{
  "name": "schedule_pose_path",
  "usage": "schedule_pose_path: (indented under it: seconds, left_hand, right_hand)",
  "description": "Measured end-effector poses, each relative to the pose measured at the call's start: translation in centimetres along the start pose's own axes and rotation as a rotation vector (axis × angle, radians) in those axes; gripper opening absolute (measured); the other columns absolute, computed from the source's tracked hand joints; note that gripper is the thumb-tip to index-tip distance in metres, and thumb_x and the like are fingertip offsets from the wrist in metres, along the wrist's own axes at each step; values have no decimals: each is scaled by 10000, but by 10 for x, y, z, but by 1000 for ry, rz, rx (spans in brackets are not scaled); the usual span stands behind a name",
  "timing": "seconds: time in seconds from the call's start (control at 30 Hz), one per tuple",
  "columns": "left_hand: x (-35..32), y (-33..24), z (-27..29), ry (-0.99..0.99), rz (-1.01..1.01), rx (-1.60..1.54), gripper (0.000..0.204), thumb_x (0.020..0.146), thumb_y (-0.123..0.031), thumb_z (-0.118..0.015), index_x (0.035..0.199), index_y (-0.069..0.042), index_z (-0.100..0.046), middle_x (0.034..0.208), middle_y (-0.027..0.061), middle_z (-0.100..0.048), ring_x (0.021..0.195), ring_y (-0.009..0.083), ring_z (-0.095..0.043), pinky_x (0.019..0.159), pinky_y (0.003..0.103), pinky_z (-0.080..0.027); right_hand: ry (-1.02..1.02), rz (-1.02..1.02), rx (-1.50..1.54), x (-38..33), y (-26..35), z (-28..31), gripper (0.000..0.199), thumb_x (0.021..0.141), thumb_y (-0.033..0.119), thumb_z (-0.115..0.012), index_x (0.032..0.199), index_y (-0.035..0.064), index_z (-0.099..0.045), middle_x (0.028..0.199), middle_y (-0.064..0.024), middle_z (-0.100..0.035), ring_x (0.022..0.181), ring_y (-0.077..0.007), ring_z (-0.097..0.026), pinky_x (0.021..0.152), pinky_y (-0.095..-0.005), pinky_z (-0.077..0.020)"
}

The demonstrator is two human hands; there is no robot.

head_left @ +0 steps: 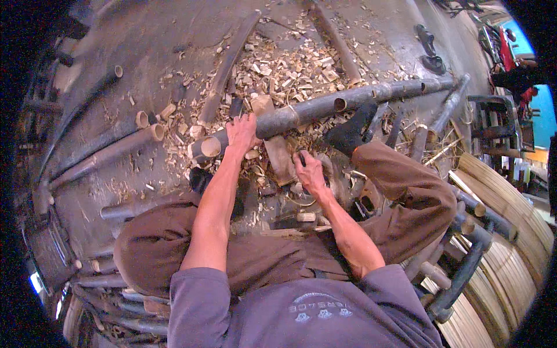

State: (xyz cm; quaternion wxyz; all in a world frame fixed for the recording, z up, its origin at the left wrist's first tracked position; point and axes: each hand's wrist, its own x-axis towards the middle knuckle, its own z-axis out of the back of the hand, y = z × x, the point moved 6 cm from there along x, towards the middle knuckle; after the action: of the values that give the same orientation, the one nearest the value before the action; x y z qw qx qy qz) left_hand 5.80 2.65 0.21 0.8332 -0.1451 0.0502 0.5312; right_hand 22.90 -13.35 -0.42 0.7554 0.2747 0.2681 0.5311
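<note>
A single head-worn fisheye camera looks steeply down from above a seated person's shoulders, close over the lap and forearms, which enter from the lower edge. The left hand and right hand sit near the picture's centre, on and beside a dark bamboo pole crossing the view. The chip-strewn floor fills the upper half, straight edges bowing toward the black rim.

1. The left hand grips a dark bamboo pole near its cut end.
2. The right hand is closed on a small tool beneath the pole; tool type unclear.
3. Wood chips cover the floor beyond.
</note>
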Motion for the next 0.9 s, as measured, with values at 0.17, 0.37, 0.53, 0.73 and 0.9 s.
schedule_pose_path:
  seconds: [0.17,0.37,0.53,0.73,0.9]
  left_hand:
    - [6,-4,-5,21,-13,21,765,568,-324,-874,1183,-96,-480,1179,109,-575,1124,348,-541,894,540,-436]
    - [14,4,-22,-12,-33,35,910,589,-346,-867,1331,-102,-400,1299,145,-502,1200,376,-474,952,581,-386]
    - [-1,-1,-24,33,-30,105,1076,641,-321,-847,1479,-111,-204,1454,170,-355,1349,355,-329,1042,619,-274]
    - [-26,12,-23,-63,-89,21,1022,705,-229,-797,1498,-130,-160,1493,196,-275,1373,383,-274,1052,655,-205]
    - [-4,51,-11,-208,-258,-51,820,769,-270,-734,1434,-77,-296,1378,232,-398,1233,424,-416,996,529,-368]
  right_hand:
    - [58,-382,925,64,41,109,305,909,358,-580,805,77,-638,692,-42,-624,611,-167,-597,597,-314,-483]
    - [-238,-178,1439,7,125,311,371,931,411,-559,953,41,-585,806,-90,-637,694,-208,-641,668,-361,-552]
    - [-530,-244,1046,-107,69,444,468,940,521,-486,988,61,-553,772,-45,-598,652,-139,-611,602,-309,-556]
    - [-682,-657,275,-236,-143,477,528,906,482,-530,1193,38,-519,1048,-140,-538,961,-248,-532,833,-342,-440]
    - [-517,-747,-318,-275,-189,459,580,843,423,-581,1264,25,-557,1253,-225,-573,1178,-363,-538,1008,-394,-405]
